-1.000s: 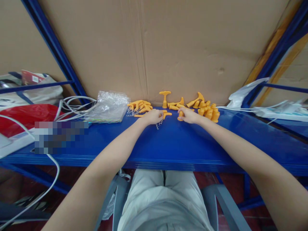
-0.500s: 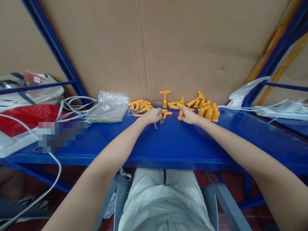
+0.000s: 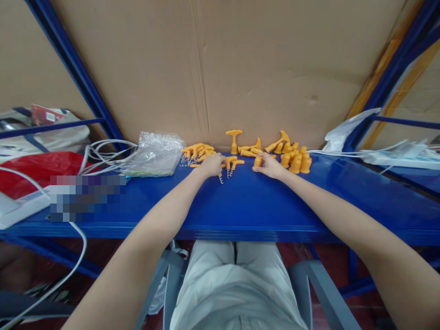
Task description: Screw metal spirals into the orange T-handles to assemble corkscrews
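Note:
My left hand (image 3: 211, 166) is closed around the handle of a corkscrew (image 3: 221, 179), whose metal spiral points down below my fingertips. Right beside it, two more orange corkscrews (image 3: 236, 163) rest with their spirals toward me. A pile of loose corkscrews (image 3: 196, 150) lies behind and left of that hand. On the other side, my right hand (image 3: 271, 167) grips a short orange sleeve (image 3: 257, 162) between thumb and fingers, upright at the tabletop. Several similar sleeves (image 3: 296, 161) stand grouped to its right. One assembled corkscrew (image 3: 234, 141) stands upright at the back.
The blue table (image 3: 233, 206) meets a cardboard wall (image 3: 257, 68) at the back. Clear plastic bags (image 3: 154, 153), white cables (image 3: 112, 146) and a red bag (image 3: 41, 172) occupy the left. Toward the right edge lie white plastic items (image 3: 398, 158).
My left hand has shifted slightly left, showing more of the corkscrews beside it. My right hand keeps its hold on the sleeve, and the view has moved a little.

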The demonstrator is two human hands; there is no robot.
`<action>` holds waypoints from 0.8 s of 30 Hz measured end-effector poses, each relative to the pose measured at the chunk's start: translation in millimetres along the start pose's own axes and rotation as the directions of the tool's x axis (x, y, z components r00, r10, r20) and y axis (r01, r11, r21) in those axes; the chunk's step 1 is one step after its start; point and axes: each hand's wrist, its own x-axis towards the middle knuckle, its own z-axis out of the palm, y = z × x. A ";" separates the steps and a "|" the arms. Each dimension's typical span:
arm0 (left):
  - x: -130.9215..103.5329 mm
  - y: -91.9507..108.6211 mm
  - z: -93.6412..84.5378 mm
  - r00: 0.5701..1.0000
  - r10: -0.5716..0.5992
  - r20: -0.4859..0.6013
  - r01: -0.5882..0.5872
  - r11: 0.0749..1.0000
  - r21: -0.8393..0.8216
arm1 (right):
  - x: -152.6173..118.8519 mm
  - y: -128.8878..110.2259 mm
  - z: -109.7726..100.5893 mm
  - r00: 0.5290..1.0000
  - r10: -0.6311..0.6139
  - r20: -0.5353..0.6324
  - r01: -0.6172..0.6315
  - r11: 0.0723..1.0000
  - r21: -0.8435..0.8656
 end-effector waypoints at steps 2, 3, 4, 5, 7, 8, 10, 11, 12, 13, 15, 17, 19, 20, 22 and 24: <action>-0.9 1.3 -1.4 0.999 -0.037 0.029 0.037 0.999 -0.008 | -2.2 3.7 1.1 0.998 0.058 -0.003 -0.057 0.995 0.077; -1.2 2.0 -2.6 0.997 -0.053 0.049 0.053 0.999 -0.012 | -3.2 3.5 1.0 0.997 0.079 0.004 -0.079 0.993 0.090; -1.5 2.6 -4.1 0.995 -0.067 0.074 0.068 0.998 -0.013 | -4.2 2.0 0.6 0.997 0.078 0.009 -0.079 0.993 0.083; -1.7 2.8 -5.8 0.992 -0.079 0.101 0.081 0.997 -0.013 | -5.0 -0.4 -0.2 0.998 0.069 0.015 -0.070 0.996 0.057; -1.9 2.1 -9.5 0.984 -0.103 0.146 0.105 0.994 -0.008 | -6.7 -7.1 -2.3 0.997 0.062 0.044 -0.061 0.998 -0.024; -1.9 1.2 -11.3 0.981 -0.115 0.159 0.117 0.993 -0.003 | -7.6 -10.6 -3.3 0.996 0.062 0.062 -0.058 0.996 -0.062; -2.1 -1.0 -14.6 0.977 -0.132 0.170 0.132 0.991 0.011 | -9.2 -16.9 -5.2 0.995 0.043 0.086 -0.033 0.993 -0.116; -2.3 -1.9 -15.9 0.976 -0.135 0.174 0.134 0.991 0.017 | -9.9 -19.3 -6.1 0.995 0.020 0.093 -0.007 0.991 -0.137; -2.5 -2.4 -17.1 0.974 -0.137 0.181 0.135 0.991 0.021 | -10.6 -21.3 -6.9 0.995 -0.007 0.096 0.023 0.987 -0.162; -2.8 -2.3 -18.2 0.972 -0.140 0.192 0.138 0.990 0.023 | -11.2 -22.9 -7.7 0.995 -0.031 0.097 0.050 0.979 -0.196; -3.8 -0.4 -20.1 0.967 -0.147 0.209 0.147 0.989 0.014 | -12.3 -25.6 -9.5 0.993 -0.064 0.099 0.090 0.955 -0.282; -5.3 3.3 -22.3 0.965 -0.157 0.211 0.161 0.987 -0.002 | -13.4 -28.2 -11.9 0.989 -0.098 0.112 0.132 0.923 -0.362; -7.2 7.7 -25.8 0.967 -0.163 0.193 0.169 0.986 -0.012 | -14.7 -30.8 -14.7 0.980 -0.142 0.137 0.187 0.892 -0.412; -8.3 9.9 -28.3 0.970 -0.168 0.178 0.173 0.985 -0.010 | -15.4 -32.0 -16.1 0.974 -0.168 0.150 0.217 0.878 -0.427; -10.6 13.9 -35.2 0.973 -0.175 0.152 0.176 0.984 0.010 | -16.6 -33.8 -18.7 0.963 -0.214 0.167 0.267 0.852 -0.449; -13.1 18.0 -43.7 0.973 -0.161 0.166 0.158 0.987 0.035 | -17.4 -34.6 -20.5 0.955 -0.240 0.173 0.294 0.832 -0.471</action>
